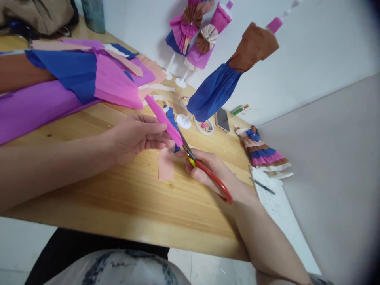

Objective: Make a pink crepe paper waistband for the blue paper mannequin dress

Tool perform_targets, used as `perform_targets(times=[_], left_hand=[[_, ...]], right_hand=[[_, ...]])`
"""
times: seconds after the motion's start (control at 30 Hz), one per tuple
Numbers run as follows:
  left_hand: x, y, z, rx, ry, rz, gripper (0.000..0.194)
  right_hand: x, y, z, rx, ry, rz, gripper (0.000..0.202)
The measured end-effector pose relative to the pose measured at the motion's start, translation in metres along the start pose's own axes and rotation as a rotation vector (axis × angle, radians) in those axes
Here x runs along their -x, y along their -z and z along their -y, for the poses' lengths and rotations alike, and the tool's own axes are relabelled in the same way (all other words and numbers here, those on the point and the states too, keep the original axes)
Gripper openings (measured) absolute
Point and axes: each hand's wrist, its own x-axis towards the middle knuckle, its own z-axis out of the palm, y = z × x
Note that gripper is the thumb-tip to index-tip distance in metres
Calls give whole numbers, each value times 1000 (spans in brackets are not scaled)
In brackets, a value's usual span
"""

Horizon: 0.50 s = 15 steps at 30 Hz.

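Observation:
Between the thumb and fingers of my left hand (145, 134) is a folded strip of pink crepe paper (162, 116), slanting down to the right. My right hand (204, 164) grips scissors (215, 180) with red handles, and their blades meet the lower end of the strip. Under the hands lies a small peach paper piece (166, 164). A torn blue paper scrap (171, 116) is partly hidden behind the pink strip. Just beyond stands a small dress form in a brown top and blue skirt (215, 93), on a white round base (184, 121).
Crepe paper sheets (71, 75) in several colours cover the left of the wooden table (118, 206). Two more dressed forms (204, 43) stand by the wall. Tape rolls (203, 126), a phone (222, 120), a striped paper dress (264, 152) and a notebook with a pen (276, 202) lie rightward.

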Motion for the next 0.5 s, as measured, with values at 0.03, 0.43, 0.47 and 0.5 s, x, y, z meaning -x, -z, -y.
perform_targets(times=[0.03,0.43,0.47,0.5], left_hand=[[0,0,0,0,-3,4,24],[-1,3,2,-16,-12,26,24],[-1,2,2,-15,-8,20,26],[0,1,2,-14,-3,11,27]], right_hand=[[0,0,0,-9,2,-5,77],[-2,-4,-3,-1,-29,-43,75],[-2,-4,-3,0,-29,-45,75],[-1,-4,-2,1,-31,-47,75]])
